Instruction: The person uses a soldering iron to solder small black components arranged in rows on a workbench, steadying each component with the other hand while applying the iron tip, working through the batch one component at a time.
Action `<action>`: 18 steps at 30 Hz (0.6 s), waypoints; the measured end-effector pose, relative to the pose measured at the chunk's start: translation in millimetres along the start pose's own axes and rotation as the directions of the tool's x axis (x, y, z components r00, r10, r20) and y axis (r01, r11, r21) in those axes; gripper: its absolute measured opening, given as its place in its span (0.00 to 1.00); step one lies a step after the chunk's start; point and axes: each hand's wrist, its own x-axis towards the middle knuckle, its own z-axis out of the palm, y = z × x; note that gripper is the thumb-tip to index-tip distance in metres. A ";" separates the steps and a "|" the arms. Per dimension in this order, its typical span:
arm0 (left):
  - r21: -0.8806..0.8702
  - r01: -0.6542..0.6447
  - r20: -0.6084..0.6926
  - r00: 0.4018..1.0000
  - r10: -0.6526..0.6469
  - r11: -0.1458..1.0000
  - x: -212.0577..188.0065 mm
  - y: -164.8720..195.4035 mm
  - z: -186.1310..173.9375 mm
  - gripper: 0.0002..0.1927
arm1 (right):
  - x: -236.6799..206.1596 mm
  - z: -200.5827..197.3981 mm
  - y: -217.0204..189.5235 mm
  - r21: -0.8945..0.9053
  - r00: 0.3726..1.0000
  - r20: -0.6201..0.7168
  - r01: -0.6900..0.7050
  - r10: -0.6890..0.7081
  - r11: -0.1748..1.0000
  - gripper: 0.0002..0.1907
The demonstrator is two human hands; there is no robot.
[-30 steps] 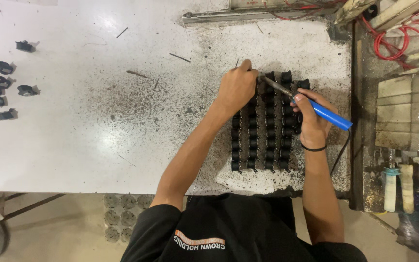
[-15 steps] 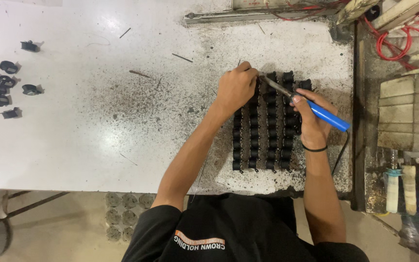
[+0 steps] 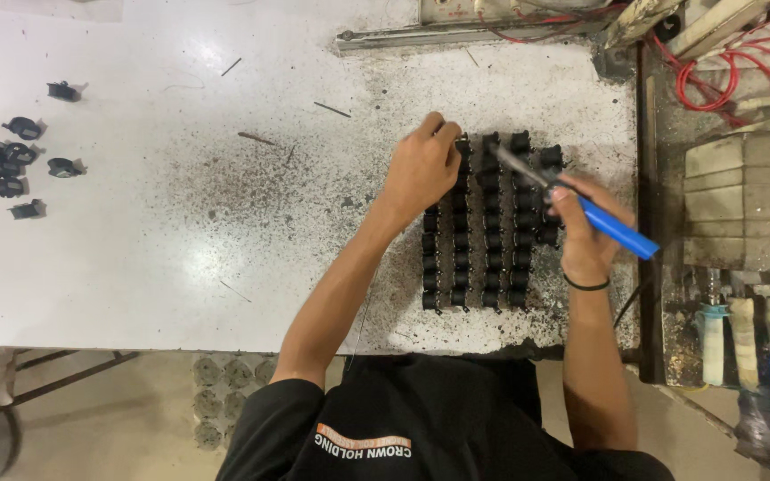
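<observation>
Several rows of small black parts (image 3: 489,245) stand in a block on the white, stained table (image 3: 180,258). My left hand (image 3: 422,167) rests on the block's upper left corner, fingertips pinched at the top part of one row. My right hand (image 3: 584,233) grips a blue-handled soldering iron (image 3: 615,228). Its metal tip slants up and left to the parts near my left fingertips. A dark band circles my right wrist.
Several loose black parts (image 3: 12,156) lie at the table's far left. Thin metal bits (image 3: 331,109) lie scattered on the table top. Red wires (image 3: 715,71) and a wooden block (image 3: 746,200) sit at the right, with more tool handles (image 3: 755,343) below.
Both hands stay at the block; the view has shifted slightly. The iron's tip stays near the top rows.
</observation>
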 end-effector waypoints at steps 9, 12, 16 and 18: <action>0.040 0.023 0.013 1.000 -0.023 0.999 -23.8 0.0 10.0 0.09 | -14.6 3.6 13.1 -0.165 0.993 0.004 -0.112 0.114 0.980 0.13; 0.006 0.020 0.035 0.999 -0.020 1.000 -19.8 -3.8 12.3 0.08 | -11.9 4.9 10.3 -0.209 0.992 0.022 -0.120 0.128 0.971 0.14; -0.025 -0.007 0.080 0.997 0.009 1.000 -9.1 -7.2 16.1 0.05 | -7.5 5.6 5.8 -0.150 0.978 0.035 -0.198 0.205 0.969 0.14; 0.000 -0.001 0.103 0.995 0.001 1.000 -4.9 -7.3 17.1 0.05 | -2.6 5.6 4.5 -0.045 0.964 0.042 -0.261 0.263 0.964 0.13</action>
